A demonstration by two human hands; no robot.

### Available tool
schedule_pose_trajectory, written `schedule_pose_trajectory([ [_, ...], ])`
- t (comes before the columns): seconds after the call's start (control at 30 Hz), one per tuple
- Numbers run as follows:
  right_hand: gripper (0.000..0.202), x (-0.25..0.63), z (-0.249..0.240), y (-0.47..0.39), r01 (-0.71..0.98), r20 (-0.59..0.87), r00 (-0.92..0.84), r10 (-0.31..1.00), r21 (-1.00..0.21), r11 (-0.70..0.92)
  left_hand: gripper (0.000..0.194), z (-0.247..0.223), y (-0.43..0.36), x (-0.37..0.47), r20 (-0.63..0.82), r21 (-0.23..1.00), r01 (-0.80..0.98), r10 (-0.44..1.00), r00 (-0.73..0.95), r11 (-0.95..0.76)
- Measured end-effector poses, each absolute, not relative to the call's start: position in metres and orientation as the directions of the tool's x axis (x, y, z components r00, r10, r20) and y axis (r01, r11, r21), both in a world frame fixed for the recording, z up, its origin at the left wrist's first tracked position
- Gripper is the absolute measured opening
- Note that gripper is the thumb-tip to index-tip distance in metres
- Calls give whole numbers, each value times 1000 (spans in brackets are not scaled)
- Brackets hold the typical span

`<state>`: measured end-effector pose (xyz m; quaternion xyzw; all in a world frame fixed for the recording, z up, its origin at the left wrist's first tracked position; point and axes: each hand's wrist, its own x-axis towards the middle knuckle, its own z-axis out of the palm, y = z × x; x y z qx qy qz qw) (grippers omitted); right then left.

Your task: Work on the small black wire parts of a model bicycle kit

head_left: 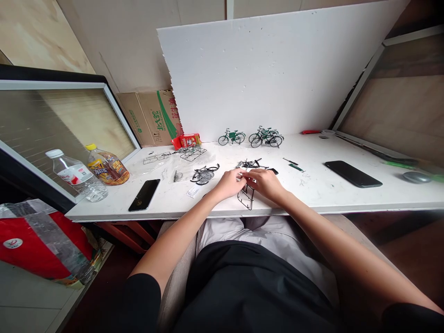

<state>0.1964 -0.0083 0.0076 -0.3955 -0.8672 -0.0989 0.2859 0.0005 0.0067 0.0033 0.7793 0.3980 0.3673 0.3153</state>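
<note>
While right hand [265, 182] and left hand [230, 182] met at the fingertips, a dark part frame [245, 202] sat just nearer the person than the grip. Right fingers looked pinched closed on its upper end, probably steadying thin bars; left fingers were bunched, couldn't tell on what. Loose black parts [255, 164] lay just beyond the grip, likely for easy reach; model bicycles [265, 138] stood farther off, likely out of the way.

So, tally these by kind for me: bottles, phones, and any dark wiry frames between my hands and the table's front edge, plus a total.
Bottles: 2 (white-capped bottle, yellow-capped bottle)
Phones: 2 (left phone, right phone)
Dark wiry frame: 1
Total: 5
</note>
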Motion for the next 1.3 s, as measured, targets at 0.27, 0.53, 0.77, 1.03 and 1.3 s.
schedule_pose_trajectory([
  [0.27, 25, 199, 8, -4, 736, 564, -529, 634, -67, 674, 35, 8, 2, 1, 309, 784, 396, 854, 417, -478],
  [0.53, 24, 200, 6, 0, 717, 587, -509, 630, -116, 687, 36, 10, 0, 0, 308, 789, 381, 847, 434, -482],
  [0.77, 19, 205, 10, 1, 685, 607, -457, 651, -226, 692, 33, 9, 1, 1, 276, 828, 355, 867, 416, -434],
  [1.03, 19, 201, 16, -5, 685, 602, -480, 638, -196, 701, 38, 12, 0, -1, 261, 861, 339, 902, 344, -379],
  [1.3, 16, 200, 13, -4, 646, 663, -422, 619, -259, 718, 42, 16, -3, 1, 281, 867, 299, 886, 368, -399],
])
